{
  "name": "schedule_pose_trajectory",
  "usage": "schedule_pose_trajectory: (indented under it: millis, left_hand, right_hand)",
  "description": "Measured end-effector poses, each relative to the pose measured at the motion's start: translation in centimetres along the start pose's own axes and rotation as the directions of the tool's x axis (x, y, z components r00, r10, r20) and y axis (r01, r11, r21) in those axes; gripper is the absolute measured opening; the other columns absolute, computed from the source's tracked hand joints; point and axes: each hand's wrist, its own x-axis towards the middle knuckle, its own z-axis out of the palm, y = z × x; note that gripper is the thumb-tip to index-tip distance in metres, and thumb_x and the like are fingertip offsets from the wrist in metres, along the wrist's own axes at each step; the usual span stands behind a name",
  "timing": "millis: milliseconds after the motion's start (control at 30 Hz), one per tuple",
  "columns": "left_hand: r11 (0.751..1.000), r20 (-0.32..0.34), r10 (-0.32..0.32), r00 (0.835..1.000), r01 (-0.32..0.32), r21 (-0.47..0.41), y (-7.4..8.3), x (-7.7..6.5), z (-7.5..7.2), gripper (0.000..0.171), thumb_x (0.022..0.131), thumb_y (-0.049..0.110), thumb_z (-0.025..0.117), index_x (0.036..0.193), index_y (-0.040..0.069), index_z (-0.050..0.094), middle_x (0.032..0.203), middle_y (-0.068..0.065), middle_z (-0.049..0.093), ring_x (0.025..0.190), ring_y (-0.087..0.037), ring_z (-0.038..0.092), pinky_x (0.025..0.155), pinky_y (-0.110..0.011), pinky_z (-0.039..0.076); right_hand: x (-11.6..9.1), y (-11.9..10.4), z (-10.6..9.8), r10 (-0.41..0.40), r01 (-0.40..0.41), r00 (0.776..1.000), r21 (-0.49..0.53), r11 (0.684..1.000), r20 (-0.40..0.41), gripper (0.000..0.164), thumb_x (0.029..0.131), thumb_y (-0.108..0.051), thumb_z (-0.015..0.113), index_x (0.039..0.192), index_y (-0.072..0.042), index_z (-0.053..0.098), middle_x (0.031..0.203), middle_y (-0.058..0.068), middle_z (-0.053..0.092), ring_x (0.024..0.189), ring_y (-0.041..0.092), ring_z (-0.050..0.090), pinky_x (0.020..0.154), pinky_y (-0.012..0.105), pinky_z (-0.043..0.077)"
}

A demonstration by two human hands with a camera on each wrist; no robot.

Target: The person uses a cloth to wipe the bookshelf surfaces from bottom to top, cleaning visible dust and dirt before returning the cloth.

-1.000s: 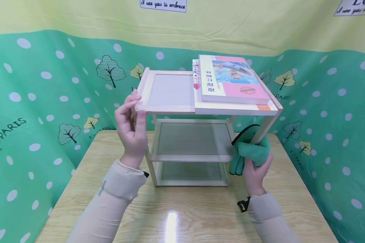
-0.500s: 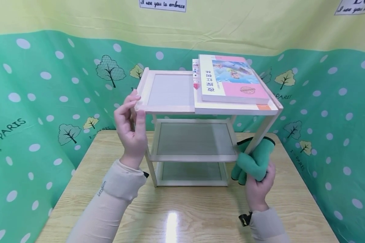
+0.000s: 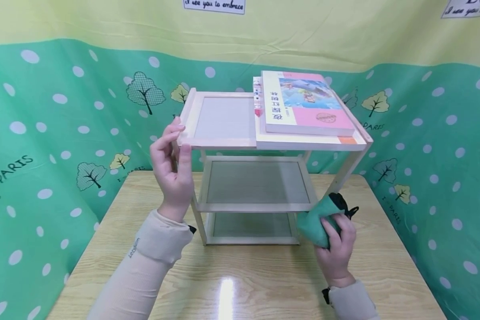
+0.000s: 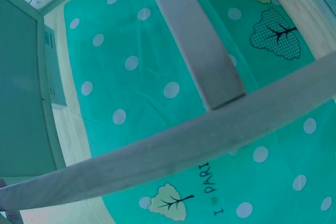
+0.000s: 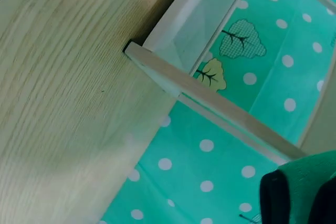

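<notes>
In the head view, the person's left hand [image 3: 171, 166] is holding the front left corner of a pale wooden three-tier shelf with grey panels [image 3: 226, 118], its fingers partly curled at the side and its thumb lying against the front. The right hand [image 3: 338, 249] is curling its fingers round a bunched green cloth with black trim [image 3: 317, 223], which is covering part of the shelf's front right leg beside the middle tier. The shelf is standing on a light wood-grain table [image 3: 192, 280]. On the right half of its top, a pink-and-white book with a blue picture [image 3: 310, 102] is lying on a larger, white-edged book [image 3: 304, 142]. A green-and-yellow curtain with white dots and trees [image 3: 60, 129] is hanging behind.

In the left wrist view, pale shelf bars are crossing in front of the curtain; how the hand is lying cannot be told here.

In the right wrist view, a shelf leg is resting its dark-tipped foot on the table, and the cloth is filling the lower right corner, touching or overlapping the leg's other visible end.
</notes>
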Motion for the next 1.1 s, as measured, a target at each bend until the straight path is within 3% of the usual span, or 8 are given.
schedule_pose_trajectory:
  millis: [233,400,600,800,1100]
  left_hand:
    - [1.000,0.001,0.003,1.000,-0.003,0.001,0.0,0.1,0.0,0.033,0.095,0.010,0.056,0.113,-0.016,0.045,0.123,0.001,0.063,0.135,-0.037,0.048,0.118,-0.051,0.037]
    - [1.000,0.006,0.005,1.000,-0.005,-0.001,0.0,0.1,0.0,0.034,0.096,0.011,0.056,0.113,-0.016,0.045,0.122,0.000,0.062,0.136,-0.035,0.049,0.118,-0.051,0.038]
    - [1.000,0.003,0.010,1.000,-0.010,0.001,0.0,0.1,0.0,0.032,0.095,0.009,0.055,0.113,-0.016,0.045,0.123,0.000,0.063,0.136,-0.033,0.049,0.118,-0.051,0.036]
    - [1.000,0.002,0.004,1.000,-0.004,-0.003,0.0,0.1,-0.1,0.030,0.095,0.007,0.055,0.113,-0.015,0.045,0.122,0.000,0.063,0.136,-0.033,0.049,0.119,-0.051,0.036]
    - [1.000,-0.002,-0.001,1.000,0.001,-0.022,0.0,0.0,0.2,0.026,0.095,0.004,0.054,0.113,-0.014,0.046,0.122,0.000,0.063,0.136,-0.032,0.049,0.119,-0.051,0.036]
  right_hand:
    - [0.2,-0.2,0.6,-0.108,0.106,0.992,0.031,0.994,0.061,0.023,0.083,0.002,0.051,0.090,0.007,0.072,0.094,0.029,0.063,0.088,0.047,0.055,0.109,0.032,0.043]
    - [-0.3,-0.2,0.7,-0.127,0.131,0.981,-0.020,0.991,0.149,0.035,0.073,0.005,0.047,0.097,0.007,0.072,0.099,0.029,0.065,0.095,0.047,0.054,0.110,0.035,0.042]
    - [-0.7,-0.4,1.2,-0.098,0.122,0.964,-0.085,0.989,0.247,0.045,0.066,0.010,0.051,0.106,0.004,0.072,0.107,0.026,0.067,0.099,0.046,0.056,0.095,0.043,0.043]
    - [-0.4,-0.5,1.8,-0.061,0.098,0.965,-0.133,0.986,0.254,0.047,0.068,0.014,0.051,0.107,0.001,0.074,0.104,0.021,0.071,0.096,0.042,0.061,0.085,0.047,0.049]
    - [0.1,-0.5,2.4,-0.065,0.089,0.972,-0.096,0.991,0.227,0.044,0.070,0.013,0.047,0.101,0.000,0.076,0.098,0.019,0.072,0.091,0.040,0.061,0.081,0.048,0.048]
